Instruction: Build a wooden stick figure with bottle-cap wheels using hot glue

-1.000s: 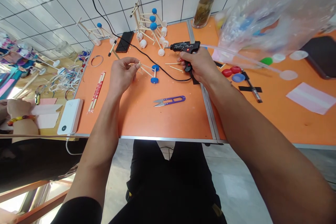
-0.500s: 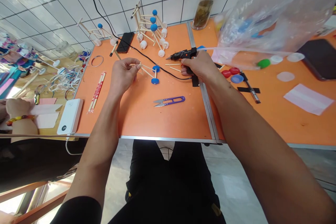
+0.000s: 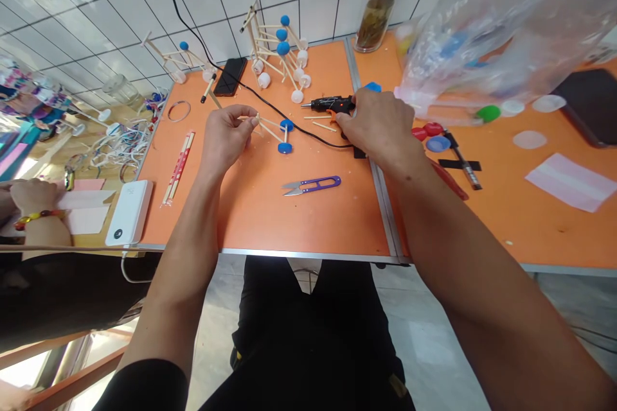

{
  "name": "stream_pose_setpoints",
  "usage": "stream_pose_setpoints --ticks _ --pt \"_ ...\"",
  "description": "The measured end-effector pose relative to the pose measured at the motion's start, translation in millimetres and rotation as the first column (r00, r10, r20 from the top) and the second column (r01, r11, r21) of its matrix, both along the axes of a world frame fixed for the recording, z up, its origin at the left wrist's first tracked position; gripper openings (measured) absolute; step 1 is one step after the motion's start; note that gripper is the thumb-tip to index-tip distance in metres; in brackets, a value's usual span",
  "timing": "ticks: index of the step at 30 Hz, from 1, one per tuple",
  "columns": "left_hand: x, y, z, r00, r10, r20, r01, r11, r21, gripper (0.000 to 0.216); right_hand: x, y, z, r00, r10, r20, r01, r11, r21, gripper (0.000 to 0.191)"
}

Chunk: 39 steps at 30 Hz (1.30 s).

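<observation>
My left hand (image 3: 225,140) pinches the joined end of a small wooden-stick frame (image 3: 270,132) between thumb and fingers. Two blue wheels, the nearer blue wheel (image 3: 285,148) among them, sit on an axle at its right end. My right hand (image 3: 378,125) is curled over the rear of a black hot glue gun (image 3: 330,104), hiding most of its handle. The gun's nozzle points left, above the frame and apart from it. Loose short sticks (image 3: 324,126) lie beneath the gun. Purple-handled thread snips (image 3: 313,185) rest on the table between my arms.
Stick models with blue and white wheels (image 3: 274,51) stand by the wall near a phone (image 3: 230,77). A black cable (image 3: 270,101) crosses the table. A plastic bag (image 3: 482,58) fills the back right. Left are a power bank (image 3: 129,212) and another person's hand (image 3: 36,196).
My right hand has shifted up and over the back of the glue gun, covering its rear and the clear glue stick. The gun's nozzle reaches slightly farther left. My left hand stays put.
</observation>
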<state>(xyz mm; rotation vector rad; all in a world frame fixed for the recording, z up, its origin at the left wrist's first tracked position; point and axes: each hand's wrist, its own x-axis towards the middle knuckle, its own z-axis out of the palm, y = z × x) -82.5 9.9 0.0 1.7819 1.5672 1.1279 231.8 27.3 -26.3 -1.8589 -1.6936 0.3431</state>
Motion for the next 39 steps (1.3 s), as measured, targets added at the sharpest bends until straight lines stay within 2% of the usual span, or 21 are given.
stream_pose_setpoints --ticks 3,7,11,14,20,25,30,36,39 --pt "-0.4 -0.8 0.8 1.0 -0.015 -0.005 0.015 1.0 0.003 0.005 -6.2 -4.7 8.4 0.999 0.04 -0.005 -0.04 0.997 0.073 0.013" --pt "-0.6 -0.7 1.0 1.0 -0.009 -0.018 0.009 1.0 -0.004 0.007 -20.6 -12.9 14.9 0.984 0.167 0.061 -0.173 0.977 0.127 0.021" --pt "-0.1 -0.1 0.3 1.0 -0.006 -0.005 0.006 1.0 0.001 0.007 -36.3 -22.5 17.0 0.964 0.199 0.178 -0.214 0.974 0.072 0.027" --pt "0.5 -0.9 0.6 1.0 -0.004 0.002 0.004 1.0 0.001 0.007 -40.9 -25.0 11.9 0.949 0.241 0.205 -0.259 0.964 0.064 0.034" --pt "0.5 -1.1 0.9 1.0 -0.004 -0.003 0.004 1.0 0.007 0.006 -43.2 -26.1 3.7 0.884 0.337 0.325 -0.37 0.928 0.045 0.034" --pt "-1.5 1.0 -1.4 1.0 -0.02 0.007 0.02 1.0 0.017 0.003 -44.1 -27.1 4.5 0.864 0.347 0.366 -0.383 0.923 0.03 0.035" --pt "-2.0 1.0 -1.4 1.0 -0.027 0.005 0.027 1.0 0.016 0.003 -43.0 -24.9 0.5 0.874 0.351 0.337 -0.392 0.918 0.063 0.038" --pt "0.1 -0.8 1.4 1.0 -0.006 -0.015 0.006 1.0 -0.003 0.006 -42.7 -24.4 0.2 0.883 0.348 0.314 -0.368 0.93 0.004 0.034" --pt "0.0 -0.2 0.8 1.0 -0.01 -0.019 0.01 1.0 0.007 0.006 -43.8 -23.8 -0.4 0.892 0.349 0.287 -0.369 0.929 0.02 0.033"
